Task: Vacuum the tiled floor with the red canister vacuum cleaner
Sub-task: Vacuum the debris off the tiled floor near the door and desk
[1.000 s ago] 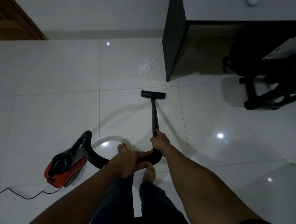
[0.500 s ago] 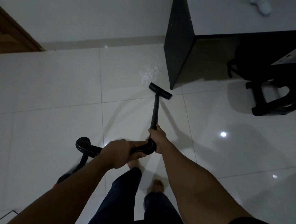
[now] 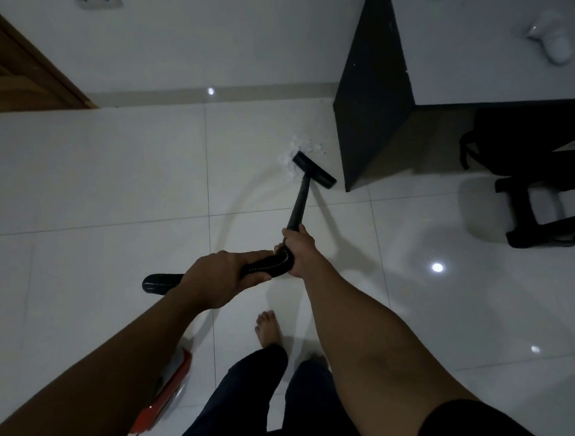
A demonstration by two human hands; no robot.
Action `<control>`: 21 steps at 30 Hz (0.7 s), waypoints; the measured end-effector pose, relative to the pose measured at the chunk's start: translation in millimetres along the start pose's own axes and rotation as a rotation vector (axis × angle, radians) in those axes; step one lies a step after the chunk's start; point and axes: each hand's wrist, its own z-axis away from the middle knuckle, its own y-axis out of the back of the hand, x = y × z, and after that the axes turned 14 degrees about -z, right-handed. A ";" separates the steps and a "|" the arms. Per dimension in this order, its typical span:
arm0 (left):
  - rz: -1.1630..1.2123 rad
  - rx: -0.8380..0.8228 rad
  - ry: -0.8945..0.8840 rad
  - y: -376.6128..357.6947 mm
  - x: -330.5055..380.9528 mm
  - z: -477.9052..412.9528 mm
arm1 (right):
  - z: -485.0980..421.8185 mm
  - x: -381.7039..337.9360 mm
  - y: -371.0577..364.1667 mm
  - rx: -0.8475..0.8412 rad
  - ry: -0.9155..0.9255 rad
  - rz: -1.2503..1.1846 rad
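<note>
**Floor head laid against white scraps beside the desk**

The ribbed black hose (image 3: 272, 265) is gripped by both hands. The left hand (image 3: 220, 278) is wrapped over it from above, with the fingers curled round it. The right hand (image 3: 298, 247) is closed round the place where the hose meets the straight black tube (image 3: 298, 201). The tube is slanted forward and down to the floor head (image 3: 315, 170). The floor head is laid on the white tiled floor (image 3: 106, 182), touching a small heap of white scraps (image 3: 303, 147) and just beside the dark side panel of a desk (image 3: 374, 109).

The red vacuum cleaner (image 3: 170, 384) is seen low on the left, on the floor near the person's legs and partly hidden by the left forearm. A bare foot (image 3: 268, 328) is planted on the tiles between the two arms. A black stool (image 3: 551, 213) is seen at the right, near the desk, and a wooden door (image 3: 3, 67) at the upper left.
</note>
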 end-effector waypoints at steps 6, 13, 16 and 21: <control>0.059 -0.015 0.031 1.9 -5.8 -17.9 | -16.2 -19.6 -14.5 0.021 0.008 0.114; 0.166 -0.020 0.029 9.1 10.9 -65.2 | -40.7 -70.2 -11.0 0.059 0.009 0.246; 0.214 -0.041 0.040 12.2 13.6 -87.2 | -51.8 -91.0 -13.3 0.052 0.021 0.309; 0.313 -0.094 0.062 28.4 18.7 -134.3 | -76.0 -136.8 -24.6 0.073 0.020 0.456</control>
